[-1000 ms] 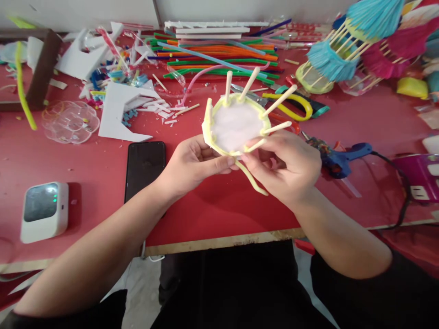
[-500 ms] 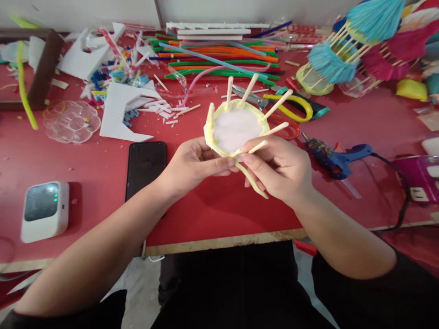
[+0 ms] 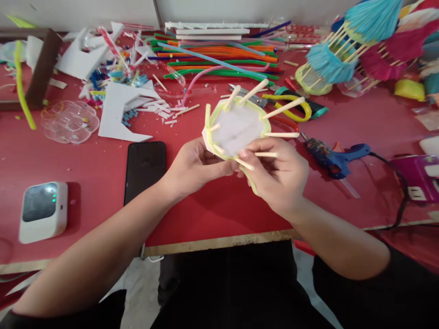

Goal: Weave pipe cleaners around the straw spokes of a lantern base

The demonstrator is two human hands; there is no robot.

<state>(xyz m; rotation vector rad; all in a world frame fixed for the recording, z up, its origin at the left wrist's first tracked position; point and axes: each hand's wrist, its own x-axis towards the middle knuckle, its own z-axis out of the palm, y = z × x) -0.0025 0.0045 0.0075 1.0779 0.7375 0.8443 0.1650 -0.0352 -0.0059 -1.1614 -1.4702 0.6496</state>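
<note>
Between my hands, above the red table, is a round white foam disc [image 3: 240,125] with several wooden sticks [image 3: 283,108] standing out around its rim. A strip of pale yellow clay [image 3: 222,106] runs along the edge, and a loose tail of clay [image 3: 253,185] hangs below it. My left hand [image 3: 202,162] is closed on the disc's lower left edge, its thumb along the near rim. My right hand [image 3: 276,171] pinches the near right rim, thumb and fingers beside the sticks. Its fingers partly hide the clay there.
Behind lie scissors [image 3: 291,105] and a bundle of coloured pipe cleaners [image 3: 219,59]. A blue glue gun [image 3: 338,157] is at right, a black phone [image 3: 144,171] and a white device [image 3: 44,211] at left. Cut white foam [image 3: 115,114] and a blue paper-trimmed model [image 3: 332,61] stand further back.
The disc has tilted and turned in my hands, so its sticks lean further right. My right thumb has shifted upward on the rim, and less of the clay tail shows.
</note>
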